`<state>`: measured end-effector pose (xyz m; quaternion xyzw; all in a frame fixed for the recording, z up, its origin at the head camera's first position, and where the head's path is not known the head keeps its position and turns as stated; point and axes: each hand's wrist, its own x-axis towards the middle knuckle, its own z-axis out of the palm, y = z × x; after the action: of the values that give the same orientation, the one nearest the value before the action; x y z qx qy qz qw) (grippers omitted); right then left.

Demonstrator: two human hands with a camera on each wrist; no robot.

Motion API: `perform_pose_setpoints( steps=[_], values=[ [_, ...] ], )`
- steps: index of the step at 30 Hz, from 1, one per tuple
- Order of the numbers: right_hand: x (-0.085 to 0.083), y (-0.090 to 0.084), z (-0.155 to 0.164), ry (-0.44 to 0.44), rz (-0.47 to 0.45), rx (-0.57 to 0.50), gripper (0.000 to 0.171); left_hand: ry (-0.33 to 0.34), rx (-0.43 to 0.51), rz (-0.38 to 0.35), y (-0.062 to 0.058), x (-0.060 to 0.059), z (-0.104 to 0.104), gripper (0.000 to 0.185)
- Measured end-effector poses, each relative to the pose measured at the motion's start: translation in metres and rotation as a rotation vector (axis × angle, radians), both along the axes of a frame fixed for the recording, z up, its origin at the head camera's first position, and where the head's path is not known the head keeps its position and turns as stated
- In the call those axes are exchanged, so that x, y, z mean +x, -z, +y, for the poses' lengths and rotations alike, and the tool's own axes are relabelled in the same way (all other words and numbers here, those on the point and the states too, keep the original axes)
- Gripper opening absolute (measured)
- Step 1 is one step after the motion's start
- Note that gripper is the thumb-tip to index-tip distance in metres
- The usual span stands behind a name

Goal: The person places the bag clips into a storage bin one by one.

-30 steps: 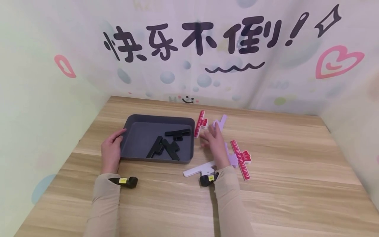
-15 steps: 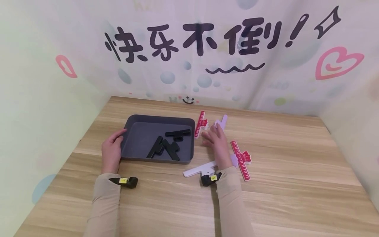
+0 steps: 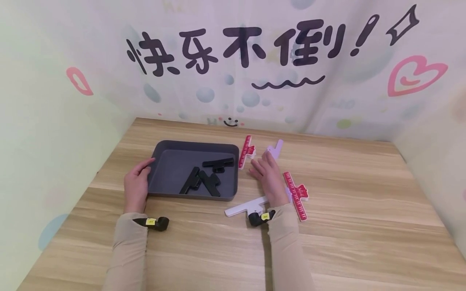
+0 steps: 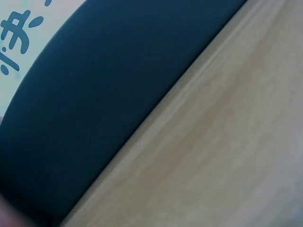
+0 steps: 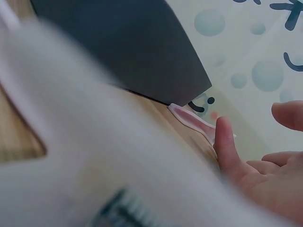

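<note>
Left hand [image 3: 136, 188]: pinches the left rim of one dark gray tray [image 3: 169, 169] containing three black clips [image 3: 210, 184]. Right hand [image 3: 269, 178]: fingers loosely spread at one lilac clip [image 3: 278, 148]; contact cannot be determined. Right of tray: two red keyboard-print clips [image 3: 296, 198], one white clip [image 3: 240, 208].

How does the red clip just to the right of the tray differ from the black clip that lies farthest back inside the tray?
Colour: the red clip has white stripes, while the black clip looks plain.
Place: the red clip is on the table; the black clip is in the tray.
Pose: the red clip's bar runs front to back, the black clip's nearly sideways.
Both have a long straight bar.
</note>
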<state>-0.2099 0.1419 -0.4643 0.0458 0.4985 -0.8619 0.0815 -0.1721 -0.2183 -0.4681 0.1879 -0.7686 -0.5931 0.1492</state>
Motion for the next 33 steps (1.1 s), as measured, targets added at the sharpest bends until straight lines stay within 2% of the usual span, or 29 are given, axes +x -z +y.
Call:
perform_pose_setpoints(
  steps=[10,15,18,22,25,28,31,33],
  values=[
    [0.001,-0.002,-0.002,0.087,0.007,-0.038,0.068,0.011,0.007,-0.002,0.001,0.001,-0.001,0.028],
    [0.002,-0.006,-0.003,0.131,-0.041,-0.022,0.073,0.014,0.015,0.009,0.003,0.000,-0.001,0.028],
    [0.005,-0.009,-0.003,0.147,-0.084,0.014,0.076,0.016,0.020,0.012,0.002,0.000,-0.001,0.028],
    [0.008,-0.014,-0.002,0.165,-0.133,0.120,0.079,0.013,0.027,0.003,0.002,0.000,-0.001,0.028],
    [0.008,-0.017,-0.004,0.203,-0.168,0.263,0.078,0.009,0.035,0.002,0.001,0.000,-0.001,0.028],
    [0.007,-0.020,-0.006,0.236,-0.161,0.530,0.073,0.005,0.042,0.006,0.001,0.001,-0.001,0.028],
    [0.004,-0.018,-0.004,0.270,-0.096,0.824,0.064,0.006,0.044,0.013,0.002,0.000,-0.001,0.028],
    [0.002,-0.016,0.001,0.294,-0.036,0.957,0.055,0.011,0.047,0.021,0.003,0.000,0.000,0.027]
  ],
)
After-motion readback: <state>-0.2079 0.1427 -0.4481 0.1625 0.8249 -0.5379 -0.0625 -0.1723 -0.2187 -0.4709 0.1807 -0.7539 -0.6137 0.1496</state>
